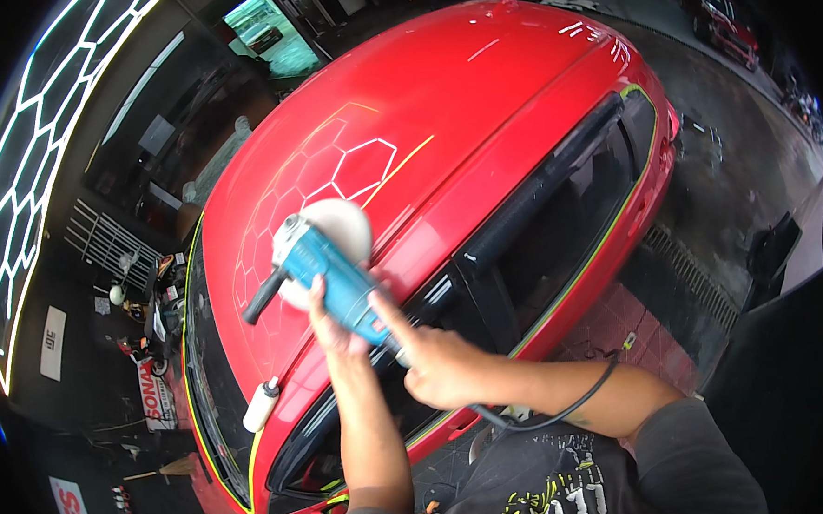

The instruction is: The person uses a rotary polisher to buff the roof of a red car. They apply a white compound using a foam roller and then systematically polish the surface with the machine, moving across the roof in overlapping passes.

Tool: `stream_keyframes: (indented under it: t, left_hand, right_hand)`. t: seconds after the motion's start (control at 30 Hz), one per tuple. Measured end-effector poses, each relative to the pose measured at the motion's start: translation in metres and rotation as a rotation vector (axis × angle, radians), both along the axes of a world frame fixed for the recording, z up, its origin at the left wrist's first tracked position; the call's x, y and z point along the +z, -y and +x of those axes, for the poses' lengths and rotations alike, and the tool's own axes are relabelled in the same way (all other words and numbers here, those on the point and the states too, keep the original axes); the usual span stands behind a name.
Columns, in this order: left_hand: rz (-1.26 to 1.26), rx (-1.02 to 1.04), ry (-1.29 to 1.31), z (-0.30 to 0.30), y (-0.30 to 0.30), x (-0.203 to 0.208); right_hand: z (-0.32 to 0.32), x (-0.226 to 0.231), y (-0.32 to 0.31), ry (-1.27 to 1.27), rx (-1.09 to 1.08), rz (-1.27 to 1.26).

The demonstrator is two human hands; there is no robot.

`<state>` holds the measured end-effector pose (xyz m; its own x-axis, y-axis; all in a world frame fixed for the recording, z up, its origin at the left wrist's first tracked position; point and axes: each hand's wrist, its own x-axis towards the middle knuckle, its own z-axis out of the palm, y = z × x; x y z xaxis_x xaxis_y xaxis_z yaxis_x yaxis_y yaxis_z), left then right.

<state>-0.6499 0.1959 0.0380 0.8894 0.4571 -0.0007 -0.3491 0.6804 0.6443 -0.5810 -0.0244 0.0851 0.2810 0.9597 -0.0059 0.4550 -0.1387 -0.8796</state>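
Observation:
A teal car polisher (327, 273) with a round white pad (345, 227) is over the near edge of the red car roof (413, 117). My left hand (335, 328) is wrapped round its body from the near side, fingers partly hidden beneath. My right hand (436, 363) grips the rear end, with the index finger stretched along the casing. The black side handle (265, 297) sticks out to the left, held by neither hand. A black cord (555, 415) loops from the rear under my right forearm. Whether the pad touches the paint, I cannot tell.
A white squeeze bottle (262, 404) lies on the roof's edge near the windshield. Yellow-green masking tape (562, 286) borders the side windows. Hexagonal lights (18, 198) glow at the left and reflect in the roof. A floor drain grate (691, 266) runs along the right.

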Motion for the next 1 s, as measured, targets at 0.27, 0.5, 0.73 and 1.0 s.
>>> stream_keyframes:
  t: [0.27, 0.5, 0.73, 1.0]
  left_hand:
    - [-0.025, 0.242, 0.042, -0.08, -0.021, -0.012]
    - [0.044, 0.194, 0.043, 0.006, 0.006, 0.002]
    - [-0.079, 0.03, 0.099, 0.173, 0.087, 0.029]
    - [-0.403, -0.187, 0.174, 0.324, 0.188, 0.052]
  right_hand:
    - [-0.034, 0.0, -0.026, 0.029, 0.234, -0.04]
    - [0.021, 0.027, 0.007, 0.185, 0.109, -0.024]
    - [0.131, 0.048, 0.089, 0.49, -0.235, -0.014]
    - [0.212, 0.129, 0.174, 0.399, -0.396, -0.173]
